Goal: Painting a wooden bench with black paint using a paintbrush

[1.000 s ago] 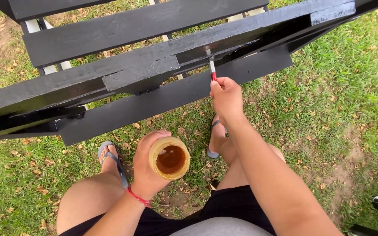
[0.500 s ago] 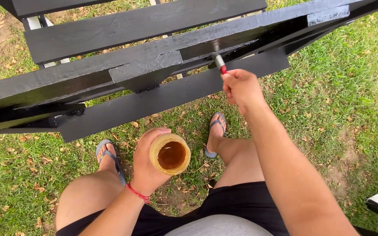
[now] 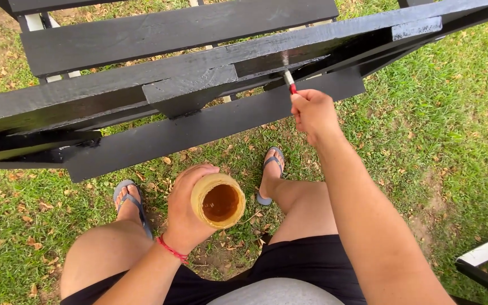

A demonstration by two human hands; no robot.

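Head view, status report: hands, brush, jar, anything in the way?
Right hand shut on brush, tip against black wooden frame. Left hand shut on open jar of brown liquid, held over the grass. Nothing between brush and frame.

My fist hides most of the brush handle [image 3: 292, 88], and its bristles blur against the black bench [image 3: 159, 34]; the bench runs off the left, top and right edges, and my forearms are cut off below

No packages, labels, signs or screens show here; the only container is a round yellowish open jar [image 3: 217, 200], unlabelled.
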